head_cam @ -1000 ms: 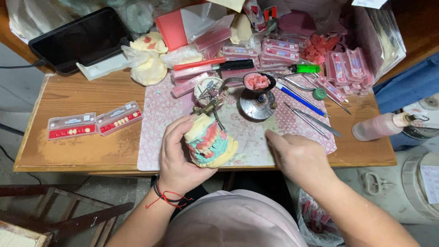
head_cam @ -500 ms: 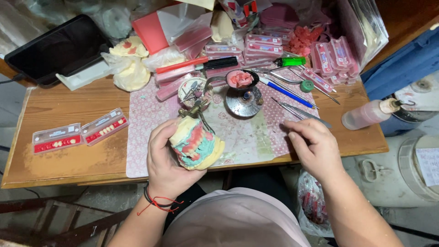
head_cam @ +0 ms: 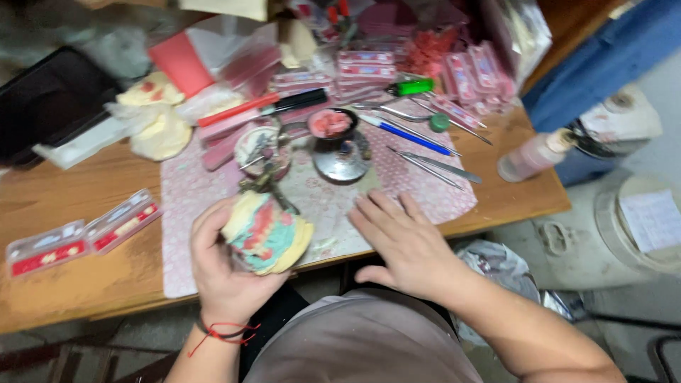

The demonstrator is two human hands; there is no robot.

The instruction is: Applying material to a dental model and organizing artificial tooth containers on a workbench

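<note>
My left hand (head_cam: pixel 225 273) has its fingers wrapped around a lumpy pink, cream and teal dental cast (head_cam: pixel 267 232), seemingly waxy though blurred; my right hand (head_cam: pixel 406 241) lies flat, fingers spread, on the speckled mat (head_cam: pixel 319 206) covering the wooden bench (head_cam: pixel 78 284).

Two flat clear packs (head_cam: pixel 81 237) lie left; dark screen (head_cam: pixel 50 99) behind them.

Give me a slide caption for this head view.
Left hand grips a multicoloured plaster dental model while the right hand rests flat on the patterned mat.
</note>
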